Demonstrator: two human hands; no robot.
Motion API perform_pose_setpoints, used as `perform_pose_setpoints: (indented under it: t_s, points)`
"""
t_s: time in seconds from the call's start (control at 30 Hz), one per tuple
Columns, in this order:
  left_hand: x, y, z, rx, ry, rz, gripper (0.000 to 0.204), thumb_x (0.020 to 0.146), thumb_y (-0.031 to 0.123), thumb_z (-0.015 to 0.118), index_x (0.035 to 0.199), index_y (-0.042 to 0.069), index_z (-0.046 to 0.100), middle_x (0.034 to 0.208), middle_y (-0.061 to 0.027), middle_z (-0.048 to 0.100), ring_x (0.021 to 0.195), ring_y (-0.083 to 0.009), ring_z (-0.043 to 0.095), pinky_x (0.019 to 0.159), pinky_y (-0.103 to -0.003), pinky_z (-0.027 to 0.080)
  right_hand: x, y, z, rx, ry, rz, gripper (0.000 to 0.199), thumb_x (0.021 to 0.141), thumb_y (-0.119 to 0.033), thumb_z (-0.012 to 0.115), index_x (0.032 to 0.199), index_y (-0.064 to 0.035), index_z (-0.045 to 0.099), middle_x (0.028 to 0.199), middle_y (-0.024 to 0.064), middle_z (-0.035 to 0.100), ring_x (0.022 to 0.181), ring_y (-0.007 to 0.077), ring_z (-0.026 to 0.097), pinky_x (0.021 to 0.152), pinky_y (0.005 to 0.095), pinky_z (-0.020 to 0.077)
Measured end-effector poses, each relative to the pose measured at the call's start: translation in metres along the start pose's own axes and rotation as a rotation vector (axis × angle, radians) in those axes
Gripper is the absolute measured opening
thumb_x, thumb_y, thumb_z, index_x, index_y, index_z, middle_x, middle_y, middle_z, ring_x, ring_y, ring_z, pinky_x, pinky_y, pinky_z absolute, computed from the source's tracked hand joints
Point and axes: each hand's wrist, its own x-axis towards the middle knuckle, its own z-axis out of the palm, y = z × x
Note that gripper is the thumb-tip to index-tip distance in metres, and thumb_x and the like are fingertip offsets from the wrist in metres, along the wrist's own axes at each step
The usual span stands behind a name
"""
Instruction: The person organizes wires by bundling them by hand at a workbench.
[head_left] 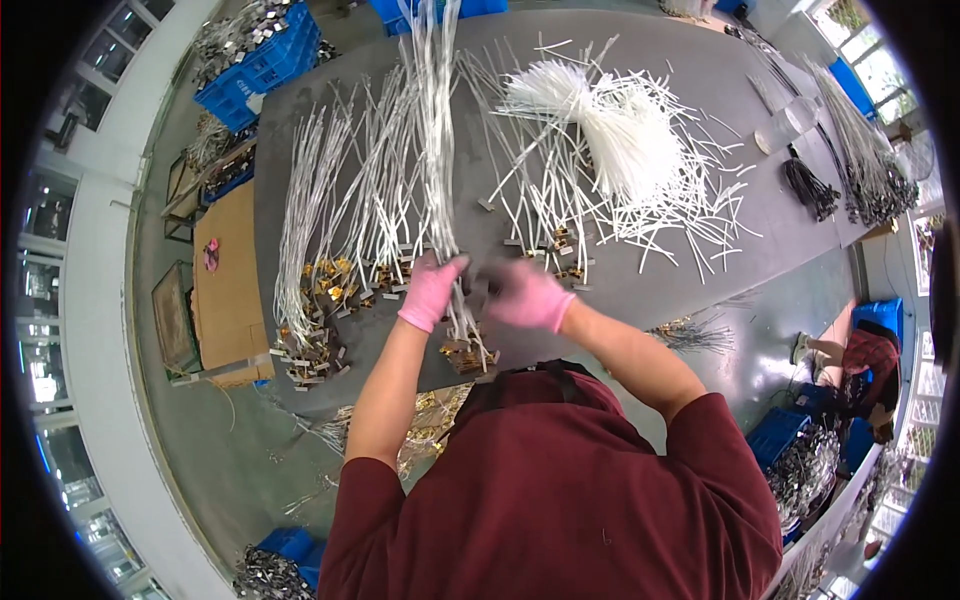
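My left hand (pixel 432 292), in a pink glove, is closed around a long bundle of thin whitish cables (pixel 436 150) near its lower end. Small brown and grey connector ends (pixel 468 355) hang out below that grip, by the table's near edge. Just to the right is my right hand (pixel 525 295), in a pink glove with dark fingertips. Motion smears its fingers beside the bundle, so whether they hold anything is unclear. Left of the bundle lie more cables (pixel 310 200) with connectors at their near ends. Others (pixel 560 190) spread out on its right.
A heap of white tubes (pixel 640 140) covers the right part of the dark table (pixel 720 265). Black cables (pixel 808 188) lie near its right edge. Blue crates (pixel 265 70) stand around it, and cardboard (pixel 225 285) leans at left. Another person (pixel 865 355) is at far right.
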Motion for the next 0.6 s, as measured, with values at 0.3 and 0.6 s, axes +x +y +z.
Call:
perform_pose_setpoints:
  t_s: [0.3, 0.6]
  points:
    - [-0.036, 0.056, 0.034, 0.386, -0.238, 0.413, 0.052, 0.074, 0.020, 0.075, 0.117, 0.000, 0.053, 0.098, -0.0124, 0.066, 0.087, -0.0220, 0.063, 0.078, -0.035, 0.049, 0.039, -0.082, -0.069, 0.954, 0.203, -0.373, 0.100, 0.069, -0.027, 0.079, 0.141, 0.0040, 0.017, 0.130, 0.0205, 0.045, 0.119, 0.0311, 0.048, 0.103, 0.0413, 0.0374]
    - [-0.033, 0.140, 0.037, 0.421, -0.012, 0.920, 0.061, 0.066, 0.018, 0.076, 0.117, 0.001, 0.046, 0.099, -0.0195, 0.063, 0.091, -0.0347, 0.064, 0.076, -0.037, 0.053, 0.046, -0.122, -0.092, 0.778, 0.065, -0.466, 0.077, 0.076, -0.013, 0.072, 0.139, -0.0019, 0.030, 0.122, 0.0103, 0.053, 0.112, 0.0159, 0.050, 0.092, 0.0285, 0.0437]
